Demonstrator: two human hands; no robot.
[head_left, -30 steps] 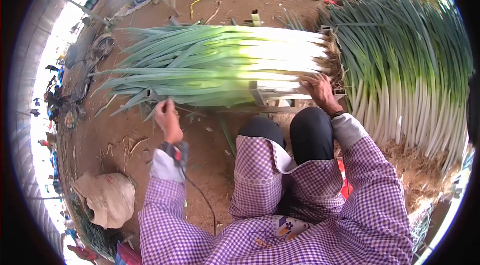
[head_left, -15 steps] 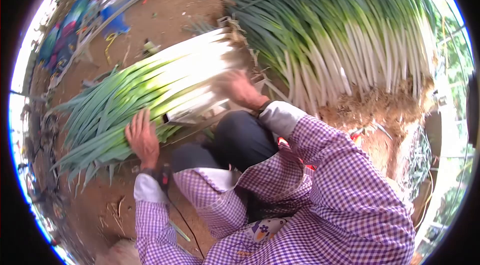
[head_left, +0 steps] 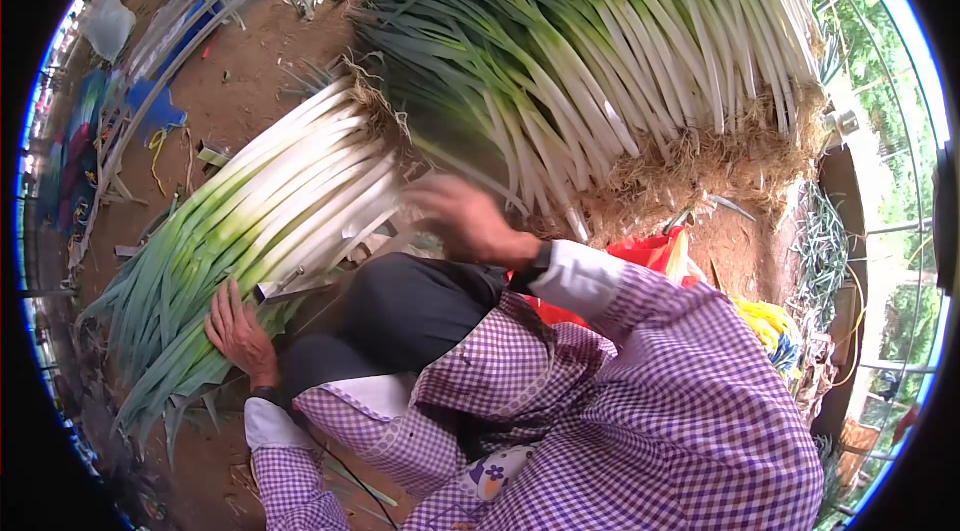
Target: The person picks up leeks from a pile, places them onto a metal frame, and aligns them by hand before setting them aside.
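My left hand (head_left: 240, 333) lies with straight fingers on the green leaves of a pile of leeks (head_left: 305, 166), at the pile's near edge. Their white stalks point up and to the right, with roots at the far end. By the root end, my right hand (head_left: 468, 219) is over the ground close to my knee. Motion smears its fingers, and I cannot make out anything in them. A metal bar end (head_left: 280, 289) sticks out beside the stalks, near my left hand. Part of the support under the pile is hidden.
A much larger heap of leeks (head_left: 640, 61) with shaggy roots fills the upper right. My dark-covered knee (head_left: 420, 306) is between my hands. Red plastic (head_left: 655, 249) lies to the right, and a curved metal frame (head_left: 165, 81) stands at the upper left.
The view has swung, so the leeks and both hands appear further left. My right hand has moved off the white stalks towards my knee. My left hand stays on the leaves.
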